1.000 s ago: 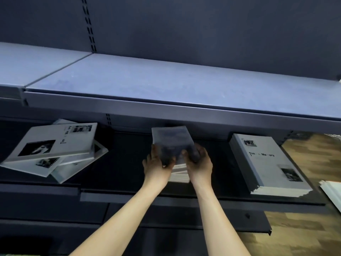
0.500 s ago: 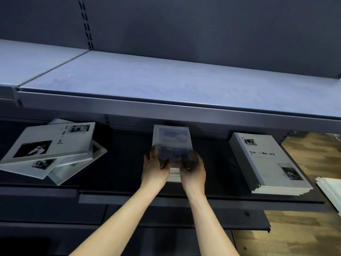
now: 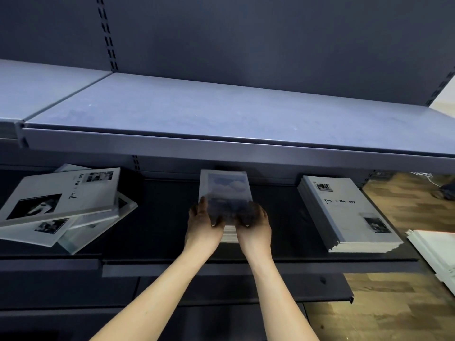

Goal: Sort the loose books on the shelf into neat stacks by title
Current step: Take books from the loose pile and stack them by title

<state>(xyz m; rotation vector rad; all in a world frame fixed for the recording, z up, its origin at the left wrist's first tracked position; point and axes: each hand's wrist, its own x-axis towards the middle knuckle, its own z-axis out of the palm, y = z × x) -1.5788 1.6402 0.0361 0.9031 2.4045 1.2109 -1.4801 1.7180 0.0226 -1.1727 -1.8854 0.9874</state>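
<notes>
A small book with a cloudy-sky cover [image 3: 225,187] lies on top of a short stack in the middle of the dark lower shelf [image 3: 160,217]. My left hand [image 3: 203,221] grips its near left corner and my right hand [image 3: 254,221] grips its near right corner, thumbs on the cover. To the left lies a loose, crooked pile of white "Time Memory" books [image 3: 61,205]. To the right stands a neat stack of the same white title [image 3: 344,212].
A grey upper shelf [image 3: 221,119] juts out above the books, its front lip just over the stack. White sheets or books [image 3: 433,252] lie at the far right over a wooden floor. A lower dark shelf edge runs below my forearms.
Both hands have pushed the cloudy-cover book down and a little further back onto the middle stack. The white books on either side have not moved.
</notes>
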